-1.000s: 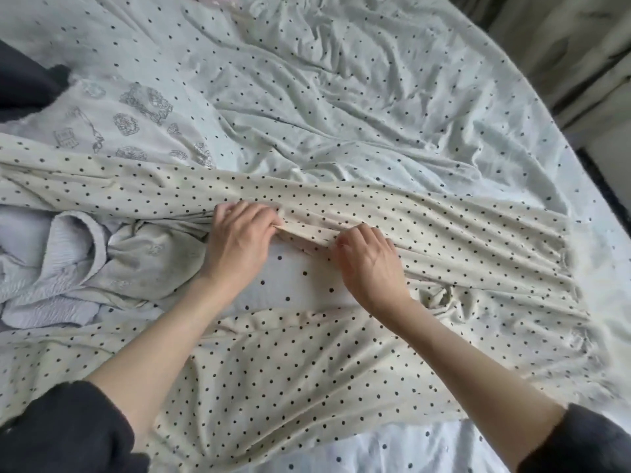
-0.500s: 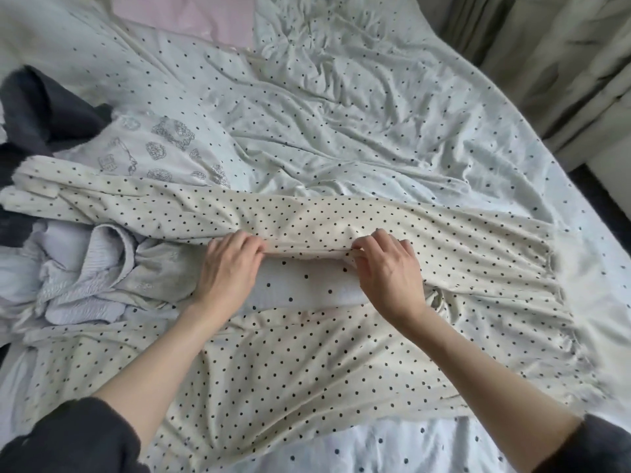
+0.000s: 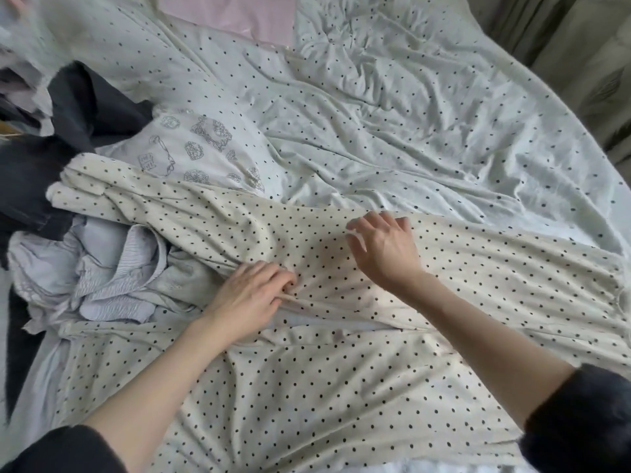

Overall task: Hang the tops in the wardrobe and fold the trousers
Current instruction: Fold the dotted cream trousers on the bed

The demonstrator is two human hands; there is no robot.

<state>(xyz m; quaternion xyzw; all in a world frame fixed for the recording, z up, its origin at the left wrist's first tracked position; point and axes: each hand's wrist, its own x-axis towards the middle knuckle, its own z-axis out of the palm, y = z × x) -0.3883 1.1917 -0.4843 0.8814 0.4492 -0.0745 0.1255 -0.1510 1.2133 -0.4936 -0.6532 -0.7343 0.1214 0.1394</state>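
Cream dotted trousers lie under my 2 hands: left hand pinches their fabric, right hand hovers with fingers spread.

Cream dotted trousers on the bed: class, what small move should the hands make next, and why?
Probably sweep the right hand flat across the cream dotted trousers. It hovers open above creased cloth, while the left hand pinches the edge.

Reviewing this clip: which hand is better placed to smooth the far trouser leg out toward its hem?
Probably the right hand: it is open above the cream dotted trousers on the hem side. The left hand pinches a fold near the lilac garment.
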